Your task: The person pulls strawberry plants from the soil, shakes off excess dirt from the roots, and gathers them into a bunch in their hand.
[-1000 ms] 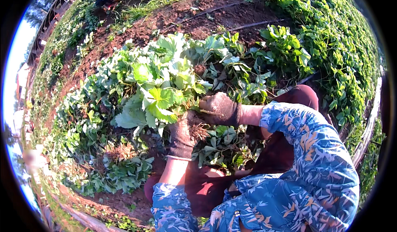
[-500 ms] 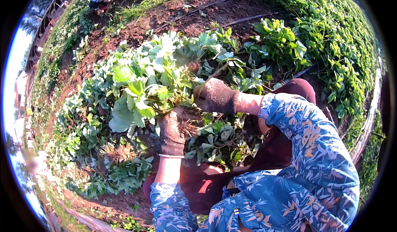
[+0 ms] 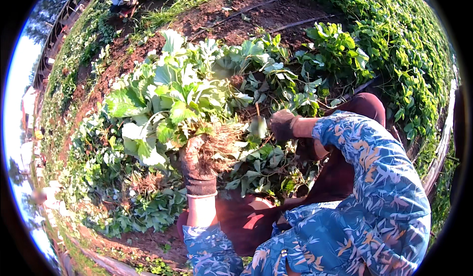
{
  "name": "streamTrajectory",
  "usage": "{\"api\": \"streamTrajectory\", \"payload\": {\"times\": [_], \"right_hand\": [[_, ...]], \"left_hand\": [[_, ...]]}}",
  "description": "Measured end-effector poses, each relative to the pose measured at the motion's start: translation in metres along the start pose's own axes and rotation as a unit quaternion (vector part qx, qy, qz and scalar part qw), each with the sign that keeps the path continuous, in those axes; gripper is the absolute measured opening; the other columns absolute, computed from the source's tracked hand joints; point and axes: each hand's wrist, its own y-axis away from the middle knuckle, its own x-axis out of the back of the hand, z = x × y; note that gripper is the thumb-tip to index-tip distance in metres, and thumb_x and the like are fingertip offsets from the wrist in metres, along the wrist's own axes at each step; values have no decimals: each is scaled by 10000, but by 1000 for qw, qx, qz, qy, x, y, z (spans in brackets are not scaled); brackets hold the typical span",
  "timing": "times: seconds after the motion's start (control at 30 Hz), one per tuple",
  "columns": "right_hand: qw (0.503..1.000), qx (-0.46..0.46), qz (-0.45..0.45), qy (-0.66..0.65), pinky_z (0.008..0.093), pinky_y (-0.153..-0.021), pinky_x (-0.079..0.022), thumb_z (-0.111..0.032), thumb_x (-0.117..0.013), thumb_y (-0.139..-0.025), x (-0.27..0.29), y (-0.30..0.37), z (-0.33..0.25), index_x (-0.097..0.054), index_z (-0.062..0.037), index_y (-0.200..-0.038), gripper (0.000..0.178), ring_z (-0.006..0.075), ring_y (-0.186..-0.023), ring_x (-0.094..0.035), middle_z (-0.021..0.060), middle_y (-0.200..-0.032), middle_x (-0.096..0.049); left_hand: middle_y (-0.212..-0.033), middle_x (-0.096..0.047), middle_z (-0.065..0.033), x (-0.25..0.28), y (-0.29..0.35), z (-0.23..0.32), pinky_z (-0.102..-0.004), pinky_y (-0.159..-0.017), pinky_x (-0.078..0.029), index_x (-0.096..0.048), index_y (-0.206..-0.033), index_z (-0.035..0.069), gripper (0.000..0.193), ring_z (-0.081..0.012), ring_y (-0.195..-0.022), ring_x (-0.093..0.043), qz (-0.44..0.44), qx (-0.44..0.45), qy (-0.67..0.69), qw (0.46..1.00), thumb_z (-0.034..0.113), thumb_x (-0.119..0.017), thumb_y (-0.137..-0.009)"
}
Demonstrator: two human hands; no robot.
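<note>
Leafy bunch (image 3: 180,98) held up in your gloved left hand (image 3: 194,160), above the leafy heap (image 3: 143,204). Left fingers (image 3: 195,143) curl round the bunch's base; its tangled brown roots (image 3: 224,145) stick out on the right side. Your gloved right hand (image 3: 283,124) is to the right of the bunch, apart from it. A blurred leaf (image 3: 258,127) is just beside that hand; you can't tell whether its fingers pinch it or are spread. Bare soil (image 3: 246,17) lies beyond the bunch; a green row (image 3: 389,54) grows well right of it.
</note>
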Motion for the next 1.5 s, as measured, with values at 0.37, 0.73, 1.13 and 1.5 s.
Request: {"api": "streamTrajectory", "payload": {"times": [0.37,0.73,1.13,1.5], "right_hand": [[779,5,41,-625,256,-495,-483,-257,-721,-819,97,-37,-36,-684,-77,-873,192,94,-520,-558,23,-614,-599],[918,230,258,-193,380,-868,-487,-108,-633,-773,73,-51,-21,-642,-115,-1063,290,225,-913,-636,33,-973,-654],[870,-30,293,-395,318,-482,-487,-147,-676,-781,101,-36,-48,-601,15,-692,200,156,-516,-622,100,-625,-620],[866,83,318,-377,346,-694,-540,-99,-607,-686,74,-32,-81,-687,-11,-886,233,260,-725,-677,160,-770,-679]], "left_hand": [[-978,-652,-121,17,-12,-22,-409,-812,-555,-608,-992,8,213,-259,-888,-644,-9,61,-39,997,176,-592,-863],[-873,-645,-66,18,-13,-33,-365,-734,-566,-615,-902,46,139,-208,-801,-653,63,73,-12,995,174,-643,-854],[-1035,-663,-177,27,-14,-35,-420,-788,-575,-589,-1125,-48,317,-298,-901,-670,2,100,47,994,185,-512,-924],[-850,-679,-141,-5,-15,-39,-315,-629,-553,-651,-951,-50,226,-205,-704,-666,64,72,-103,990,162,-596,-897]]}}
